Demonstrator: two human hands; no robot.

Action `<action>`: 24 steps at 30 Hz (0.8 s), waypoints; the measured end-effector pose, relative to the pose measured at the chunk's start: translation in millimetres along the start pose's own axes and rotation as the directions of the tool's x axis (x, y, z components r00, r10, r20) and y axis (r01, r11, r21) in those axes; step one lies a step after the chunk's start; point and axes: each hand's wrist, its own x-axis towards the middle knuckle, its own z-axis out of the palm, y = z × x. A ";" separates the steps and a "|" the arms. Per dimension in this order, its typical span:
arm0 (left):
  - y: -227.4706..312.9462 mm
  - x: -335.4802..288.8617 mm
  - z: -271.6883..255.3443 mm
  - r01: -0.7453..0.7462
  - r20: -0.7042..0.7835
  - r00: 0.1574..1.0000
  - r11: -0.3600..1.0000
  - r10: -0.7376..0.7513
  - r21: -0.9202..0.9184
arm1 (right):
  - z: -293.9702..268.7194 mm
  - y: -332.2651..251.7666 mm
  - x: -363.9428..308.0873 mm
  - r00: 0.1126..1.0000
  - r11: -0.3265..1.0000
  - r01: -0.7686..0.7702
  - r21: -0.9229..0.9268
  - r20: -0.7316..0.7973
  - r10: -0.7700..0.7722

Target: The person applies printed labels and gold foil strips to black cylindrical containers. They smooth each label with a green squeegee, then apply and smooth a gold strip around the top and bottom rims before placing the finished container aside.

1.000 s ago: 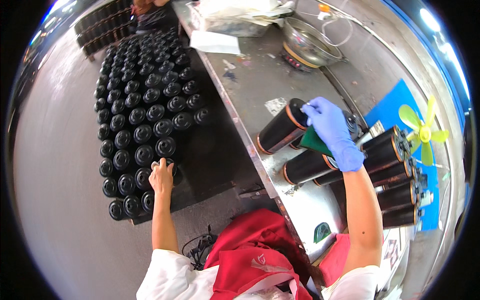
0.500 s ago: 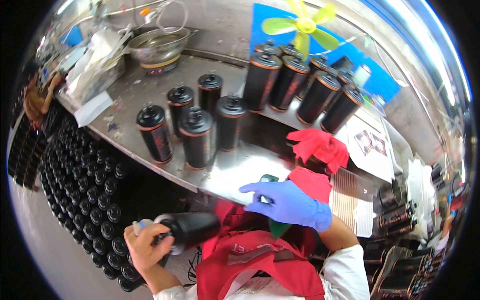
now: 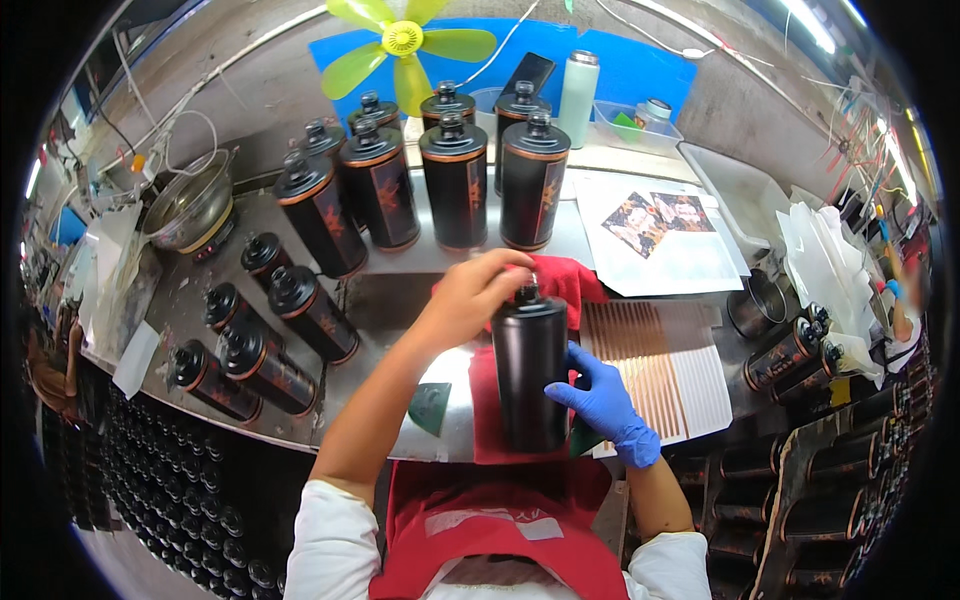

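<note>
We see a black bottle (image 3: 531,385) at the centre of the frame, in front of the worktop's (image 3: 185,310) near edge, its long axis running almost vertically in the picture, with the neck directed toward the upper edge and the base toward the lower. At its top, the bare left hand (image 3: 475,298) closes its fingers about the neck with only a narrow gap between thumb and forefinger. At its right side, the blue-gloved right hand (image 3: 602,400) lays thumb and forefinger apart against the bottle's wall; its other fingers are partly hidden, and we cannot tell how tightly they close. A dark green pad (image 3: 586,436) shows just below the glove. Behind the bottle we note red cloth (image 3: 484,400), and just left of it a dark green piece (image 3: 430,408). To the right lies a copper-striped sheet (image 3: 640,370), below white sheets with printed pictures (image 3: 625,265). Banded bottles (image 3: 455,190) stand upright at upper centre, and five more (image 3: 318,320) stand at centre left. Along the upper edge we find a yellow-green fan (image 3: 402,40) and a pale green flask (image 3: 578,100); a metal bowl (image 3: 190,212) occupies the upper left.
</note>
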 end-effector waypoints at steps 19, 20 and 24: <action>-65.9 -66.6 71.8 0.321 -0.011 0.896 0.667 -0.443 -0.672 | -146.3 -0.1 111.9 0.811 0.713 -0.021 -0.701 -0.428 -0.398; -64.3 -66.9 72.6 0.315 -0.020 0.896 0.666 -0.444 -0.676 | -156.3 2.2 121.7 0.854 0.632 -0.076 -0.771 -0.378 -0.358; -58.7 -67.3 73.2 0.367 -0.017 0.869 0.667 -0.494 -0.648 | -136.2 11.9 102.7 0.937 0.514 -0.045 -0.857 -0.215 -0.276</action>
